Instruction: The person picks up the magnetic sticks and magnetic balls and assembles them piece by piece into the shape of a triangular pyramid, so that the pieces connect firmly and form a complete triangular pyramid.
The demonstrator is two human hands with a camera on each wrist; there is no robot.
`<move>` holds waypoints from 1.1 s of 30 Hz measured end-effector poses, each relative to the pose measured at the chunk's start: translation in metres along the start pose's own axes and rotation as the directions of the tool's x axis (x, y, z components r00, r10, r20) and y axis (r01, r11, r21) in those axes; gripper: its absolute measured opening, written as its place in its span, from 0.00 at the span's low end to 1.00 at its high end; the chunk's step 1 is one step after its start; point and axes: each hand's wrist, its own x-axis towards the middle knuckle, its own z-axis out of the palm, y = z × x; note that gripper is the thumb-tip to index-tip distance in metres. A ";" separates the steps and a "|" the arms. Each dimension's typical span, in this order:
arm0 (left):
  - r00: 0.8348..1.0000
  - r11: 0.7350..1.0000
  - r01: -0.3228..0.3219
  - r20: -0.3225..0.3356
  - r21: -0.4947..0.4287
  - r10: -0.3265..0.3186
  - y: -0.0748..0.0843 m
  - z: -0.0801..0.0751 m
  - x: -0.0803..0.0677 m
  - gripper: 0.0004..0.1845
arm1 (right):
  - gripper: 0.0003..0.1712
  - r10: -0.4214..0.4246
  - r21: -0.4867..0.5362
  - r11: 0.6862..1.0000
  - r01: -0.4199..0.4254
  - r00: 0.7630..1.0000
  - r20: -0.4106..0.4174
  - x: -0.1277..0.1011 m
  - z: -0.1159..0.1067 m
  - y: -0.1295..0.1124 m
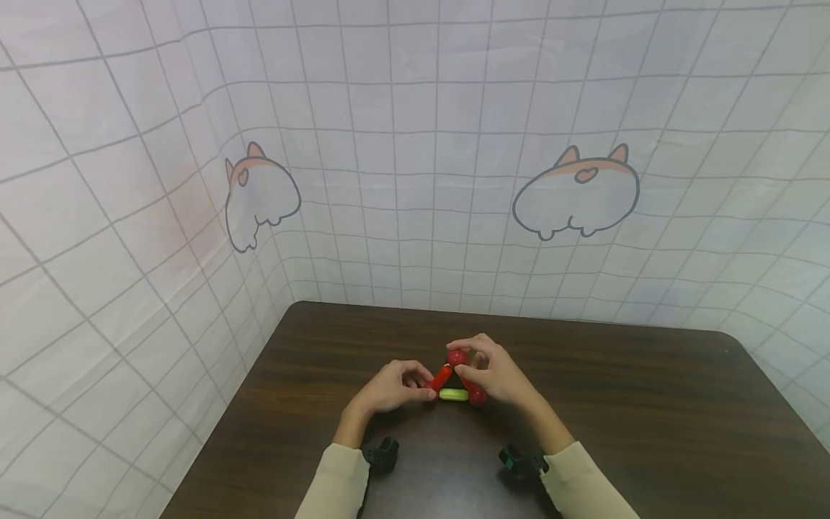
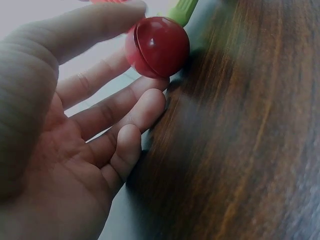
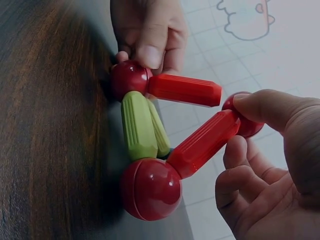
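Note:
Red balls and ribbed rods form a small frame on the dark table. My left hand (image 1: 395,386) pinches the left red ball (image 2: 162,45) between thumb and fingers. A red rod (image 3: 185,90) slopes up from that ball, its far end close to the top red ball (image 1: 457,357); whether they touch I cannot tell. My right hand (image 1: 496,371) pinches this top ball with thumb and fingers. Another red rod (image 3: 204,144) joins it to the right red ball (image 1: 477,396). Low down, a green rod (image 1: 454,394) links left and right balls; a second green rod (image 3: 159,127) shows behind.
The brown wooden table (image 1: 635,404) reaches out on both sides of the hands. Behind and to the left hangs a white grid-patterned cloth (image 1: 415,202) with cartoon animal drawings. Each wrist wears a dark strapped device.

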 end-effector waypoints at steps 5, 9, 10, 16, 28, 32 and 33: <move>1.000 1.000 -0.005 -0.017 0.010 0.005 0.000 0.001 0.001 0.10 | 0.22 0.003 -0.020 1.000 -0.003 1.000 0.006 0.004 0.002 0.014; 1.000 1.000 -0.002 -0.029 0.012 0.003 -0.001 0.003 0.002 0.09 | 0.22 -0.029 -0.037 0.999 0.030 0.999 0.021 0.008 0.003 0.030; 1.000 1.000 -0.003 -0.031 0.013 0.004 -0.001 0.004 0.003 0.09 | 0.22 -0.038 -0.039 0.998 0.039 0.999 0.027 0.008 0.003 0.032; 0.999 1.000 -0.014 -0.038 -0.003 0.014 -0.002 0.005 0.003 0.09 | 0.23 -0.077 -0.025 0.997 0.079 0.995 0.057 0.007 0.001 0.036; 1.000 1.000 -0.013 -0.017 -0.023 0.012 0.003 0.003 0.001 0.13 | 0.29 -0.091 -0.046 0.994 0.098 0.988 0.126 0.007 -0.005 0.039; 1.000 1.000 -0.007 -0.012 -0.007 0.006 0.003 0.002 0.001 0.13 | 0.27 -0.106 -0.074 0.991 0.115 0.988 0.115 0.007 -0.006 0.040; 1.000 1.000 -0.005 -0.009 -0.003 0.005 0.003 0.002 0.001 0.13 | 0.27 -0.107 -0.079 0.990 0.116 0.988 0.111 0.007 -0.006 0.040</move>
